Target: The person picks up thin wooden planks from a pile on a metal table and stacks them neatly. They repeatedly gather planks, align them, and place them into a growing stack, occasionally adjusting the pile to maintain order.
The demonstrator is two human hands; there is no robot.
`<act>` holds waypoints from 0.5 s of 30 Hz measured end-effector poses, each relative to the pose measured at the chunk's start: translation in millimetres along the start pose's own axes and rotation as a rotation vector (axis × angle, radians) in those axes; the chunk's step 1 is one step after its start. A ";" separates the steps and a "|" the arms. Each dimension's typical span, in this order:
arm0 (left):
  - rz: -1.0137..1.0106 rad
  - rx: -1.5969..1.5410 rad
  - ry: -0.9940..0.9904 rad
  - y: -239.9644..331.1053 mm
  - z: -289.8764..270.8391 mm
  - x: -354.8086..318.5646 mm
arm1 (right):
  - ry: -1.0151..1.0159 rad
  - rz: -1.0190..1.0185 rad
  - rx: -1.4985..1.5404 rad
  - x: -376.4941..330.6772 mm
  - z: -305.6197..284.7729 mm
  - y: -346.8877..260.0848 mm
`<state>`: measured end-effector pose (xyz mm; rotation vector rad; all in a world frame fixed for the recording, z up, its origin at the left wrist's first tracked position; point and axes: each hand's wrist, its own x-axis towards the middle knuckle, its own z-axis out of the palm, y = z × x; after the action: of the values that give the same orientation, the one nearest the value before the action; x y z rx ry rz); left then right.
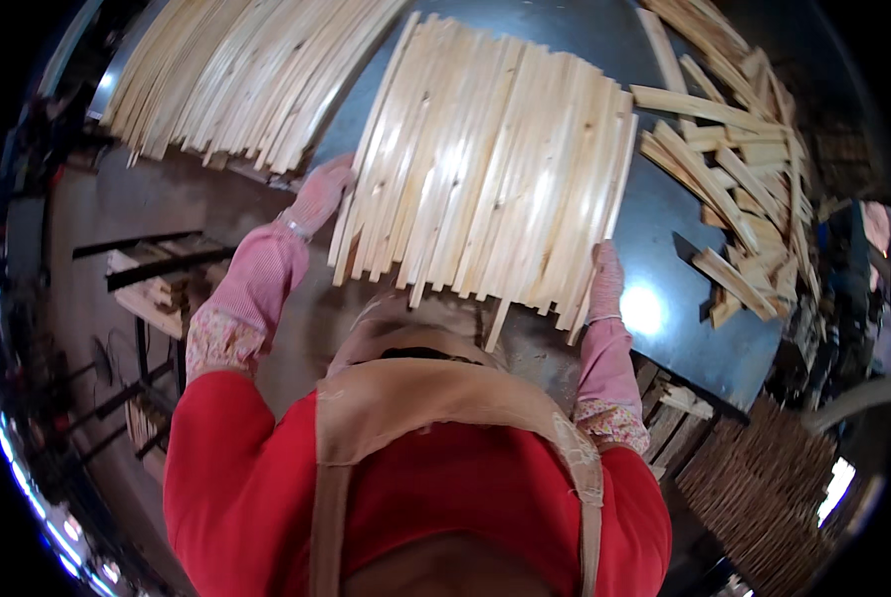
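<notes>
A row of pale wooden strips [475,169] lies side by side on a dark metal table [684,338], their near ends uneven and jutting past its front edge. My left hand [323,194], in a pink glove, presses against the left side of the row. On the opposite side my gloved right hand [606,279] rests along the near right edge of the strips. Between them, the two hands hold the row from both sides. The fingers of each hand are largely hidden behind the wood and gloves.
Another wide row of wooden strips [236,80] lies at the far left. Loose offcuts [744,189] are heaped on the table's right side. A black metal rack with wood pieces [152,289] stands at the left. Bundled sticks [764,488] are at the lower right.
</notes>
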<state>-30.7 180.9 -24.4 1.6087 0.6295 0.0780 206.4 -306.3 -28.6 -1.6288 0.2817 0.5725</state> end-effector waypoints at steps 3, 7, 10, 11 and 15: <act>-0.179 -0.158 0.059 6.7 -11.5 20.9 | -0.043 -0.066 0.043 26.9 22.4 -1.8; -0.204 -0.230 0.236 51.9 -9.3 30.0 | 0.004 -0.047 0.081 54.0 54.0 1.2; -0.025 0.337 0.404 34.9 -17.1 16.8 | -0.015 0.002 -0.092 48.1 63.7 -16.1; 0.009 0.452 0.507 16.7 -13.3 -4.9 | -0.005 0.004 -0.126 48.8 61.2 -16.9; -0.156 0.461 0.652 8.3 34.5 -114.1 | 0.032 -0.015 -0.064 55.6 56.8 -4.8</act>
<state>-110.1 99.9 13.5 1.9764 1.3499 0.3739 244.3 -241.9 -56.2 -1.7018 0.2773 0.5495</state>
